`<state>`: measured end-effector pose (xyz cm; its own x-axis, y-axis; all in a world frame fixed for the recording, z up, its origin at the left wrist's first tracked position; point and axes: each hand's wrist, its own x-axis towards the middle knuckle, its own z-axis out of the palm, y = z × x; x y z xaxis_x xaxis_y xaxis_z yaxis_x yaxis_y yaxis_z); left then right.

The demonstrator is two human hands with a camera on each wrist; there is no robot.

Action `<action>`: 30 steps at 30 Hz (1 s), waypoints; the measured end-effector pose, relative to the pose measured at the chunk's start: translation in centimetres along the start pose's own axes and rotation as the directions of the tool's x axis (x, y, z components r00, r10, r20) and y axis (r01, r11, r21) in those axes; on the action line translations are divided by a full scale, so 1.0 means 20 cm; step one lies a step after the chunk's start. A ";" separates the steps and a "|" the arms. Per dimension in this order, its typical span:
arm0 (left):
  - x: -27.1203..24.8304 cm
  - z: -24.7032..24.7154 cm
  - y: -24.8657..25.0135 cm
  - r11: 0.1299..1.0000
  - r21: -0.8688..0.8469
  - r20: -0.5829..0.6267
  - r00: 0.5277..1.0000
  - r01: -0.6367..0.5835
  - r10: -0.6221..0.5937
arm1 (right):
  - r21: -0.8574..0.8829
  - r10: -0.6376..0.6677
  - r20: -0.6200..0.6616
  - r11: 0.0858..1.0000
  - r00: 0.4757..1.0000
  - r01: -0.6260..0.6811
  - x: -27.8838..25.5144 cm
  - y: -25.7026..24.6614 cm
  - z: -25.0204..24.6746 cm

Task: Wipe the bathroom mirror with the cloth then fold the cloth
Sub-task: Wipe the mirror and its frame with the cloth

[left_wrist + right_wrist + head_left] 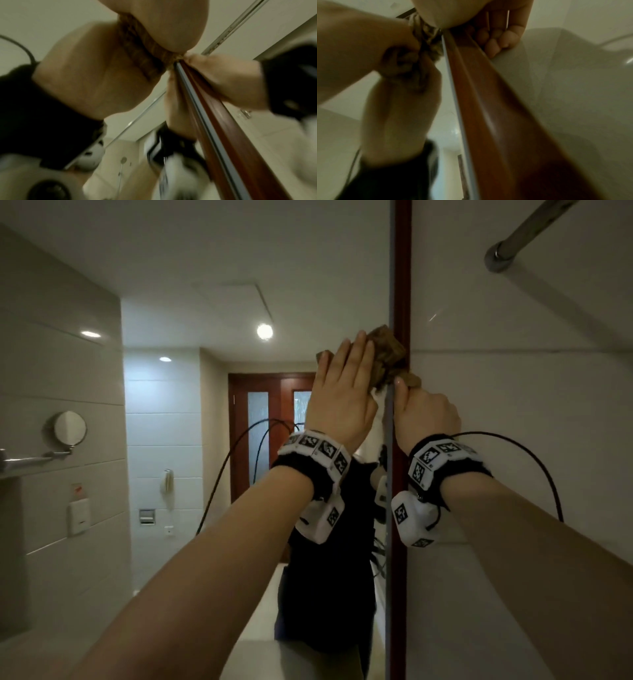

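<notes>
**Head view: both hands at the mirror's right edge, cloth pressed to the glass**

The large frameless wall mirror (191, 405) fills the left of the head view and reflects pale tiled walls, recessed ceiling lights, a red-brown wooden door with frosted panes, a round chrome shaving mirror on an arm (66, 429) and a wall handset. A vertical red-brown wooden frame strip (401, 268) borders the mirror on its right; beyond it is a plain pale wall (513, 440) with a chrome rail (520, 237) fixed high up. No readable writing shows anywhere; the only markings are black-and-white square code tags on the white wrist units (315, 450), which are strapped on with black bands and trail black cables.

Both forearms reach up and forward. The left hand (342, 395) lies flat with straight fingers close together, palm pressing the crumpled brown cloth (387, 350) against the glass right at the mirror's edge, about halfway up the view. The cloth bunches out above the fingertips and overlaps the wooden strip. The right hand (424, 412) is just beside the left, on the strip's other side, fingers curled, thumb up; in the head view it pinches the cloth's lower tail at the strip. In the right wrist view the curled fingers (496, 39) sit against the strip's far side. The left wrist view is blurred but shows cloth sandwiched under the palm.
</notes>
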<state>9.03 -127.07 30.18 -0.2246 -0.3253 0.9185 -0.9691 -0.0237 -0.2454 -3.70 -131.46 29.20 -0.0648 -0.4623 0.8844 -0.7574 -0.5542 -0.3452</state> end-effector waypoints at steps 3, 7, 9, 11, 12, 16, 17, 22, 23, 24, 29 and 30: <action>-0.38 0.08 0.11 0.999 -0.041 0.114 0.993 -0.032 0.036 | 0.022 -0.027 0.017 0.999 0.999 0.027 0.00 0.01 0.00; -0.91 0.21 0.27 0.997 -0.031 0.270 0.960 -0.074 0.079 | 0.019 -0.036 0.020 0.999 0.999 0.035 0.01 0.02 0.01; -1.10 0.27 0.33 0.998 -0.026 0.320 0.945 -0.064 0.069 | 0.028 -0.019 0.046 0.999 0.999 0.018 0.02 0.02 0.01; -1.25 0.29 0.38 0.998 0.011 0.378 0.924 -0.056 0.047 | 0.040 -0.006 0.051 0.999 0.999 0.004 0.03 0.02 0.01; -1.31 0.30 0.39 0.998 0.022 0.408 0.912 -0.060 0.046 | 0.042 -0.007 0.049 0.999 0.999 0.005 0.03 0.01 0.01; -1.45 0.32 0.42 0.994 0.075 0.477 0.878 -0.076 0.031 | 0.035 -0.028 0.064 0.999 0.998 0.026 0.03 0.01 -0.01; -1.45 0.32 0.41 0.992 0.087 0.482 0.875 -0.091 0.038 | 0.024 -0.025 0.075 0.999 0.997 0.024 0.03 0.01 -0.02; -1.30 0.28 0.34 0.986 0.056 0.479 0.871 -0.155 0.110 | 0.023 -0.001 0.089 1.000 0.996 -0.001 0.03 0.00 -0.01; -1.22 0.25 0.31 0.990 0.053 0.447 0.889 -0.132 0.094 | 0.028 -0.002 0.084 1.000 0.996 0.000 0.04 0.00 0.00; -1.12 0.22 0.28 0.993 0.047 0.407 0.910 -0.107 0.078 | 0.022 -0.005 0.084 1.000 0.996 0.004 0.04 0.01 0.00; -0.40 0.01 0.01 0.997 0.070 0.201 0.979 -0.036 0.021 | -0.004 -0.015 0.084 1.000 0.996 0.015 0.02 0.00 -0.03; -0.26 -0.03 -0.06 0.997 0.082 0.148 0.989 0.013 -0.025 | -0.003 -0.016 0.084 1.000 0.996 0.016 0.02 0.00 -0.03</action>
<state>11.31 -124.74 25.85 -0.1827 -0.4608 0.8685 -0.9603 -0.1056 -0.2580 -4.08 -131.20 29.83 0.0017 -0.5096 0.8604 -0.7604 -0.5595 -0.3299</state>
